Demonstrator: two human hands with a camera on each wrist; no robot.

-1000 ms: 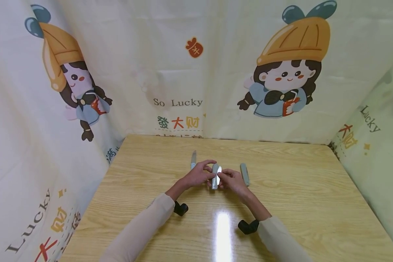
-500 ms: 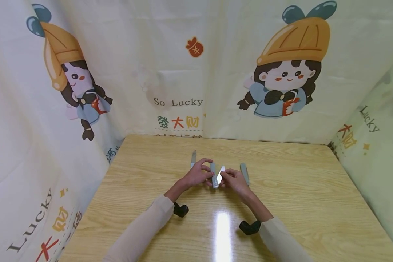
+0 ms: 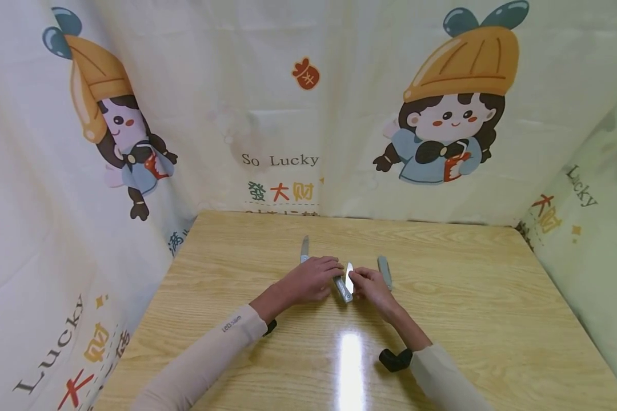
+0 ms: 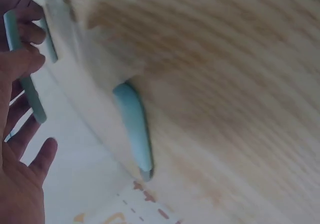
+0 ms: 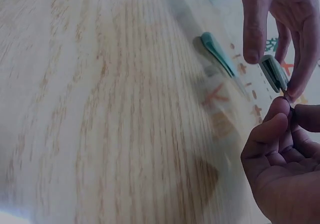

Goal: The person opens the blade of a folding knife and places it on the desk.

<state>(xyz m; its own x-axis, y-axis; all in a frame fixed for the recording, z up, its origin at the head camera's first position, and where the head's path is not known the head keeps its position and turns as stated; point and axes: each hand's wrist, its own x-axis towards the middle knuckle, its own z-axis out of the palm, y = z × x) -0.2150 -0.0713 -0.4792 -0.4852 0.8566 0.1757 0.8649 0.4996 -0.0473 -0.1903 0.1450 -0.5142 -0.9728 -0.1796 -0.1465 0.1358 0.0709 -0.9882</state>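
A partly unfolded pocket knife (image 3: 343,289) with a grey-green handle is between the two hands in the head view. My left hand (image 3: 311,279) holds its handle, thumb on one side and fingers on the other, as the left wrist view shows. With thumb and fingertips, my right hand (image 3: 372,285) pinches the bright blade (image 3: 349,278), which stands at an angle to the handle. In the right wrist view the slotted handle (image 5: 272,73) sits just above the pinching fingers (image 5: 277,114). The blade is mostly hidden there.
An unfolded pocket knife (image 3: 304,248) lies behind the left hand, blade pointing to the back. Right of the right hand lies a folded grey-green pocket knife (image 3: 384,271). Printed curtains (image 3: 360,142) enclose the wooden table (image 3: 457,297) at the back and sides.
The blade has swung out from the handle. My left hand has turned over the handle, back of the hand upward, and the handle has tilted and shifted right. The right hand keeps pinching the blade.
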